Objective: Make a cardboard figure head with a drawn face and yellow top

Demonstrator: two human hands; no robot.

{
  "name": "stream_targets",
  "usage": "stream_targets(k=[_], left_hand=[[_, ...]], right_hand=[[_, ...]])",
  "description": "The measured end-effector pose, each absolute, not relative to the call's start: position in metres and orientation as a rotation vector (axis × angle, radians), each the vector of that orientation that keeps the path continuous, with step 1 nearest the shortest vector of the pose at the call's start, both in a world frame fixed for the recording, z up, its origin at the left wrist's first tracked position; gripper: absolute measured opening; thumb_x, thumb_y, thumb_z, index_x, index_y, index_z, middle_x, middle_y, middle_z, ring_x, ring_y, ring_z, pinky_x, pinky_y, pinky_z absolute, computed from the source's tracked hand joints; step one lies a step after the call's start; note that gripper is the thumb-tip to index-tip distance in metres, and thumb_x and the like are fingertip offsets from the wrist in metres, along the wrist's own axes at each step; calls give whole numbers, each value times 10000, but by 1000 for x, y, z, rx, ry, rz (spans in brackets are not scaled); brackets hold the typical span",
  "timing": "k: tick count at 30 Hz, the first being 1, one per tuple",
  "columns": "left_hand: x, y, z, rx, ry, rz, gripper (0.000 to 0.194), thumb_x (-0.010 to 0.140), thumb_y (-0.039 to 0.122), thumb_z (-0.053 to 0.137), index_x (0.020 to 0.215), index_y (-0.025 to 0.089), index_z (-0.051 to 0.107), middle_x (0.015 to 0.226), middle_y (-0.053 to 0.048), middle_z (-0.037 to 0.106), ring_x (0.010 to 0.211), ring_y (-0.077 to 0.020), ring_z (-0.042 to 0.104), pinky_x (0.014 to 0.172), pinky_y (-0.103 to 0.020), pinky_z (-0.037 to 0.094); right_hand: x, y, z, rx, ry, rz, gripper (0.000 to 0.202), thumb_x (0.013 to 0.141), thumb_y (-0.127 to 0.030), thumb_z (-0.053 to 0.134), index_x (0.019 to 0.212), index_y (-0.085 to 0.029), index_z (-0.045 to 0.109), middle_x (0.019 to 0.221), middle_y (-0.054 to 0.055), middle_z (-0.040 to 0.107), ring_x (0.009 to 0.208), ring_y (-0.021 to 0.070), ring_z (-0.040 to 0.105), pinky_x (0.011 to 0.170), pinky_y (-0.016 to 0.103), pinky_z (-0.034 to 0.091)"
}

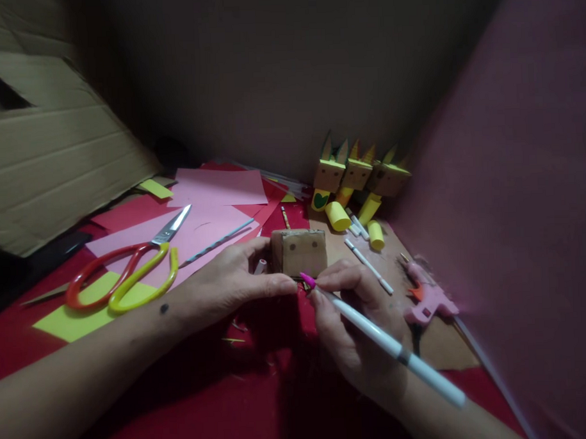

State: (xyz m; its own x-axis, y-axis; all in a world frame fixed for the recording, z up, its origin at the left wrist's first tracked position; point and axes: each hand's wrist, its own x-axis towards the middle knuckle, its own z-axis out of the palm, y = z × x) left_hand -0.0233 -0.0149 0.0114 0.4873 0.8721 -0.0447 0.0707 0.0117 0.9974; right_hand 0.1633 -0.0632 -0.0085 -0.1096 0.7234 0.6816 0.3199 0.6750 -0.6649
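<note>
A small cardboard box [304, 252] with two dark dots on its front face is near the middle of the view. My left hand [237, 276] grips it from the left, thumb along its lower edge and fingers behind. In my right hand [356, 316] is a long white marker [374, 332], pinched near its pink tip. That tip is at the lower edge of the box's front; whether it touches cannot be told. A small whitish tube end [261, 267] shows beside my left fingers.
Red-and-yellow scissors [143, 263] lie on pink paper [217, 187] at left. Three cardboard figures [357, 174] stand at back right, near yellow rolls [338, 216] and white pens [369, 266]. A pink glue gun [427, 295] rests on cardboard at right. Large cardboard [54, 144] leans at left.
</note>
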Motion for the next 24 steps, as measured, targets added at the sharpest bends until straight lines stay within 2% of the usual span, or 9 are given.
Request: stream_targets(k=[5, 14, 24], left_hand=[[-23, -13, 10, 1459, 870, 772, 665, 754, 375, 806, 1362, 214, 588, 1148, -94, 735, 1149, -338, 638, 970, -431, 511], [-23, -12, 10, 1503, 940, 747, 682, 741, 395, 803, 1351, 184, 583, 1129, -112, 728, 1113, -359, 646, 934, -463, 512], [-21, -15, 12, 1495, 965, 752, 512, 721, 383, 792, 1173, 177, 666, 1004, -72, 721, 1008, -316, 644, 797, -380, 492]], right_hand=[[163, -61, -12, -824, -1689, 409, 159, 864, -111, 591, 895, -254, 527, 748, -31, 542, 547, 96, 492, 495, 238, 417], [163, -61, -12, -837, -1695, 464, 152, 884, -124, 595, 896, -257, 523, 712, -57, 500, 485, 71, 422, 445, 217, 370], [164, -62, -12, -889, -1703, 462, 155, 881, -127, 592, 894, -261, 516, 696, -60, 506, 458, 67, 411, 406, 211, 355]])
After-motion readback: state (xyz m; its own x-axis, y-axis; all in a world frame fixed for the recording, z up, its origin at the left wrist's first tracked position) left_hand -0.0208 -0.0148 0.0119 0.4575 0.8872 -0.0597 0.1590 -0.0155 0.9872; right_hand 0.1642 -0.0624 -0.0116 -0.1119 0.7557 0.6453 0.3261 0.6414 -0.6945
